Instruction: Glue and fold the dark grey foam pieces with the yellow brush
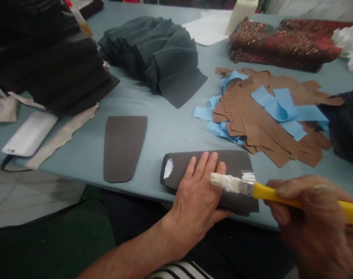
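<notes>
My left hand [198,193] lies flat, fingers stretched out, on a dark grey-brown fabric piece [234,162] at the table's front edge. This piece looks like the top of a small stack and bears a white smear at each end. In my right hand [313,213] is a paintbrush [269,192] with a yellow handle, the fingers wrapped round it. White paste coats its bristles, which hover over or just touch the left hand's fingers; I cannot tell which. Left of the stack lies a single matching piece [124,149], flat on the table.
Brown strips and light blue ribbons [277,102] are heaped at the right. Dark fabric piles [153,50] stand behind and at the left [42,58]. A white power bank [31,133] with a cable sits near the left edge. Patterned red cloth [281,44] and a bottle [242,15] are farther back.
</notes>
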Action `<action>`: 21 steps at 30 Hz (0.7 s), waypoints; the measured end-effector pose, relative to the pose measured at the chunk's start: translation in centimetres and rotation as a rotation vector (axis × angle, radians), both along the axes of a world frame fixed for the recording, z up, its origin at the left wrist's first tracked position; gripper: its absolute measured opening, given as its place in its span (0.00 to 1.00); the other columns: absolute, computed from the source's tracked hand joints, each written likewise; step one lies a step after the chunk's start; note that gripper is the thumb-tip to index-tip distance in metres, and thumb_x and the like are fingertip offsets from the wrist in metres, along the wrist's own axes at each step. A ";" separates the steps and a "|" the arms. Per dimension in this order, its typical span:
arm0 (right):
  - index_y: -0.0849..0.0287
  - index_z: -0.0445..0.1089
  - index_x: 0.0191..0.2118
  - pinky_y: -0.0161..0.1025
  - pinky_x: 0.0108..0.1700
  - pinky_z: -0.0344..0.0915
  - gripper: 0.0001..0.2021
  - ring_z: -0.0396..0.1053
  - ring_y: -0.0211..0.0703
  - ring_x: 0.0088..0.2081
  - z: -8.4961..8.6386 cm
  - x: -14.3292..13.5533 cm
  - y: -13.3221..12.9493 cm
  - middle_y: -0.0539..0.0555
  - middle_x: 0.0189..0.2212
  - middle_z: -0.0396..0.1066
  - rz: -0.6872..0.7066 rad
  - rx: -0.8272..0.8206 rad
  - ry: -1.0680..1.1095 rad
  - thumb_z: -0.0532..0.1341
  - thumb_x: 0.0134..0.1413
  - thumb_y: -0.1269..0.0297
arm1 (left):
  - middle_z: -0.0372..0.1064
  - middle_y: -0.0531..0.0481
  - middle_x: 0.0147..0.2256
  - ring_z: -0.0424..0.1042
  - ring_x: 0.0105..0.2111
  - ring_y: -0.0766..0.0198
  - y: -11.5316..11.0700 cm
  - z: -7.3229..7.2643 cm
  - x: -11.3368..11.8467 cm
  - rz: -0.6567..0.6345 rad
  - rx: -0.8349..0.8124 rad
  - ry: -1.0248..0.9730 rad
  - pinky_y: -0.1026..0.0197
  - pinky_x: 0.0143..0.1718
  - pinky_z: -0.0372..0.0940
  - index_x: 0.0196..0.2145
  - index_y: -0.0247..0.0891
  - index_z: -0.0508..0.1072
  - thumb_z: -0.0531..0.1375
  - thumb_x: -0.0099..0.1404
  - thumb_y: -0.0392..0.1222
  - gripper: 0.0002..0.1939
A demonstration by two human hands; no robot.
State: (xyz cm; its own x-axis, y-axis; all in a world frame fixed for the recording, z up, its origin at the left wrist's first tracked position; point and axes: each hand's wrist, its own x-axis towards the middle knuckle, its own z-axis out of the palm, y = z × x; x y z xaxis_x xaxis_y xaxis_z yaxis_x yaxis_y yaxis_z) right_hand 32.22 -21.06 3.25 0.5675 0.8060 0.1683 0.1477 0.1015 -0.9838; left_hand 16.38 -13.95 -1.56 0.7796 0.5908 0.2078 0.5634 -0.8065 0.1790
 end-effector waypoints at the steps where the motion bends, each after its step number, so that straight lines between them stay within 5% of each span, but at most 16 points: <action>1: 0.54 0.77 0.30 0.35 0.20 0.55 0.15 0.59 0.35 0.16 0.4 -1.2 0.6 0.46 0.16 0.65 0.019 0.002 -0.016 0.64 0.70 0.56 | 0.60 0.34 0.72 0.59 0.73 0.43 -0.1 -0.2 0.0 0.005 0.012 -0.014 0.43 0.73 0.56 0.69 0.28 0.64 0.68 0.60 0.74 0.55; 8: 0.55 0.75 0.30 0.31 0.22 0.58 0.18 0.61 0.33 0.19 0.1 -4.7 3.4 0.45 0.18 0.65 0.351 -0.080 -0.150 0.63 0.72 0.54 | 0.70 0.44 0.67 0.66 0.69 0.51 -1.2 -2.0 0.7 0.158 0.179 -0.229 0.47 0.73 0.55 0.64 0.33 0.71 0.53 0.78 0.47 0.24; 15: 0.54 0.76 0.34 0.34 0.22 0.58 0.14 0.60 0.35 0.20 -0.6 -4.8 4.6 0.46 0.20 0.64 0.448 -0.096 -0.165 0.62 0.73 0.57 | 0.69 0.48 0.68 0.65 0.69 0.54 -1.5 -2.0 1.1 0.176 0.151 -0.200 0.49 0.71 0.59 0.69 0.37 0.67 0.53 0.78 0.44 0.26; 21: 0.54 0.75 0.33 0.35 0.23 0.58 0.14 0.61 0.35 0.21 -1.2 -5.0 5.1 0.46 0.21 0.66 0.403 -0.152 -0.175 0.63 0.73 0.57 | 0.66 0.44 0.70 0.64 0.70 0.52 -1.6 -2.1 1.5 0.156 0.071 -0.146 0.49 0.71 0.60 0.73 0.36 0.62 0.51 0.80 0.53 0.30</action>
